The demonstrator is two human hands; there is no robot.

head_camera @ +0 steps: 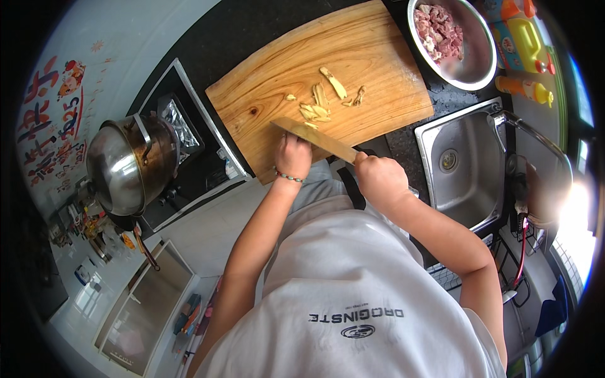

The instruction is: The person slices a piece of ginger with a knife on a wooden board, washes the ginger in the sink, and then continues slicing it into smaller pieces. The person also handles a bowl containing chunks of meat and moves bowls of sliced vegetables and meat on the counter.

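Note:
My right hand grips the handle of a cleaver, whose wide blade slants up and left over the near edge of a wooden cutting board. Behind the blade's far end, my left hand rests on the board with curled fingers. The blade partly covers its fingertips, so anything pinched there is hidden. Beyond the blade lie several ginger slices in a loose pile. A longer ginger piece lies farther back, with brownish ginger scraps to its right.
A metal bowl of raw meat chunks stands right of the board. Nearer me is a steel sink with a curved faucet. Bottles line the right wall. At left, a large lidded pot sits on the stove.

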